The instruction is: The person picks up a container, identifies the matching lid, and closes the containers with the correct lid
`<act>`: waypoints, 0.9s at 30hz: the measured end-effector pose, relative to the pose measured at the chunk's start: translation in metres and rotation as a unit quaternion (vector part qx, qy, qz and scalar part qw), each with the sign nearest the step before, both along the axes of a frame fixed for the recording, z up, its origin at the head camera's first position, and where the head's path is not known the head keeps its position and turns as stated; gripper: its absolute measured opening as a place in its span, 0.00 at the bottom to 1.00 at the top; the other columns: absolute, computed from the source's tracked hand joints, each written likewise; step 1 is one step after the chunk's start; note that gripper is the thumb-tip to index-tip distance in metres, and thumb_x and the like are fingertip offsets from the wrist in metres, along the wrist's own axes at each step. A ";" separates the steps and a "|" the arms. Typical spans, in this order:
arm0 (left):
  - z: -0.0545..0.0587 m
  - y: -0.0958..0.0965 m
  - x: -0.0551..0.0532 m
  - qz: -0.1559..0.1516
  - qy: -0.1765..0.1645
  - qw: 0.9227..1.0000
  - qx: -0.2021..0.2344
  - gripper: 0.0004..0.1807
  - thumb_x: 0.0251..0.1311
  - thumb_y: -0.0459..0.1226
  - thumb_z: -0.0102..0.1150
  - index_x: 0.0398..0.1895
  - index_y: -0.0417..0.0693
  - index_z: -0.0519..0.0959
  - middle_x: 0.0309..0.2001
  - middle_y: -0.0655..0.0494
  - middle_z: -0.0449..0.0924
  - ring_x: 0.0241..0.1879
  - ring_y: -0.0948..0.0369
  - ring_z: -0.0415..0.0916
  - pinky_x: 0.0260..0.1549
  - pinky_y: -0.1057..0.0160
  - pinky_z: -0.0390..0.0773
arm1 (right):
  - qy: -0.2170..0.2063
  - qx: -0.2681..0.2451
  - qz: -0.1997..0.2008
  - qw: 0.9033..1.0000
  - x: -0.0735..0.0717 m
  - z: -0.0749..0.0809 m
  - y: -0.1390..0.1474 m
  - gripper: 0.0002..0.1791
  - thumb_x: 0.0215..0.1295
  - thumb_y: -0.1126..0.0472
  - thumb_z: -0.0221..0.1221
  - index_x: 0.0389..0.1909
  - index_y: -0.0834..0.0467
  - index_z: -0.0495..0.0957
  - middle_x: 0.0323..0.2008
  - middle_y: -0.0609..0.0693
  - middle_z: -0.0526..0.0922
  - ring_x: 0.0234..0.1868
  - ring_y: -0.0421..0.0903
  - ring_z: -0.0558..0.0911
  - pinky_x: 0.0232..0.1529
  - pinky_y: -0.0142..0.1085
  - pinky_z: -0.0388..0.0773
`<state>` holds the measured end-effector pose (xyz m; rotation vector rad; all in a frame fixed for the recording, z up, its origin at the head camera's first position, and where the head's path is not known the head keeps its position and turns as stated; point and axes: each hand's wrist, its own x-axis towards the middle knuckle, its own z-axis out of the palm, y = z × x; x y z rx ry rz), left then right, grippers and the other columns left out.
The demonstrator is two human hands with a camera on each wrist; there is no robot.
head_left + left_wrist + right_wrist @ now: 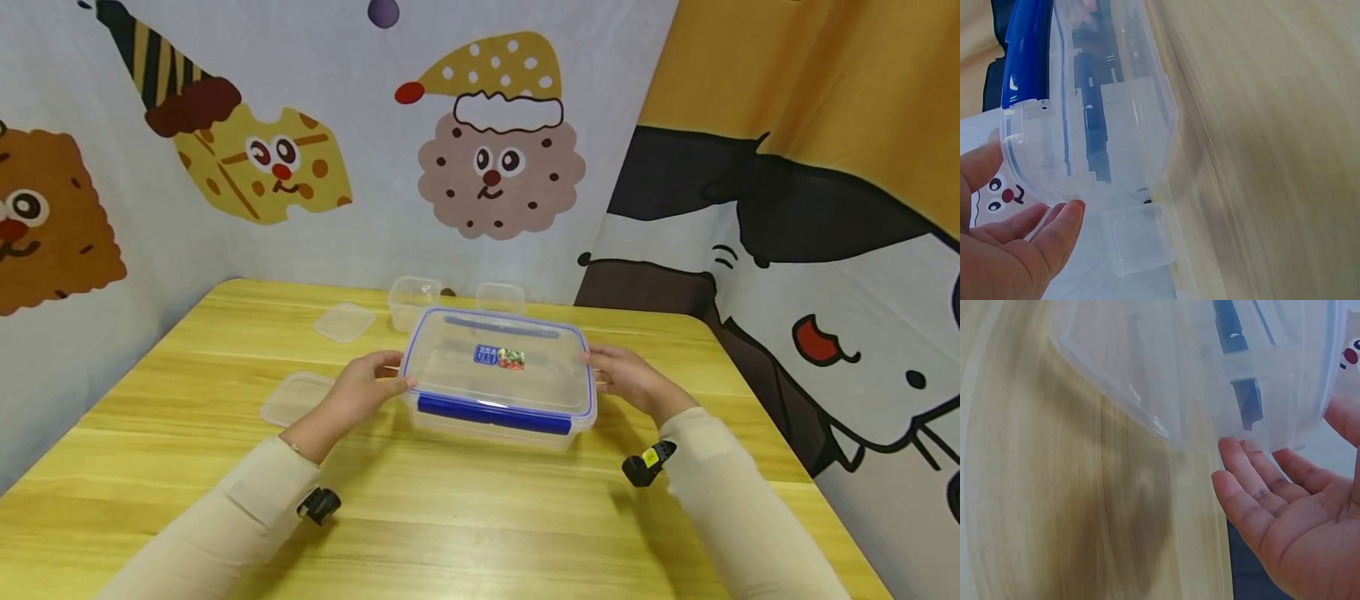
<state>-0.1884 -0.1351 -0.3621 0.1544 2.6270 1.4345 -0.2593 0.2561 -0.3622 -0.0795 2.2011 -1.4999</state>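
Lidded box held level between two hands, long side crosswise

Nearest, a small wrist camera (pixel 320 506) sits by the left sleeve and another (pixel 649 465) by the right. Past them, the left hand (pixel 360 392) and right hand (pixel 633 375) hold a clear rectangular food container (pixel 498 385) from its two short ends. Each grip is narrow: thumb at the lid's edge, fingertips beneath the rim.

The container lies directly between the grips, over the middle of the wooden bench (pixel 480 517). Its long axis runs left to right, slightly skewed, the right end a little nearer the person. Neither hand is clearly closer; both touch it. It appears raised off the bench, though its underside is not fully visible. A blue latch (pixel 491 413) runs along the near long side; whether it is locked cannot be told.

Just beyond the left hand lies a clear lid (pixel 296 398), with a smaller lid (pixel 344 322) farther back. Behind the container stand a clear tub (pixel 412 300) and, to its right, a smaller tub (pixel 500 298), before a cartoon-printed cloth (pixel 375 208).
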 end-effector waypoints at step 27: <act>-0.007 0.001 -0.012 0.028 -0.025 0.999 0.019 0.28 0.73 0.45 0.47 0.69 0.38 0.64 0.66 0.37 0.66 0.65 0.42 0.63 0.62 0.42 0.66 | 0.032 0.062 0.008 0.998 0.044 0.005 0.005 0.46 0.70 0.45 0.55 0.74 0.67 0.44 0.64 0.70 0.67 0.59 0.60 0.75 0.60 0.53 0.72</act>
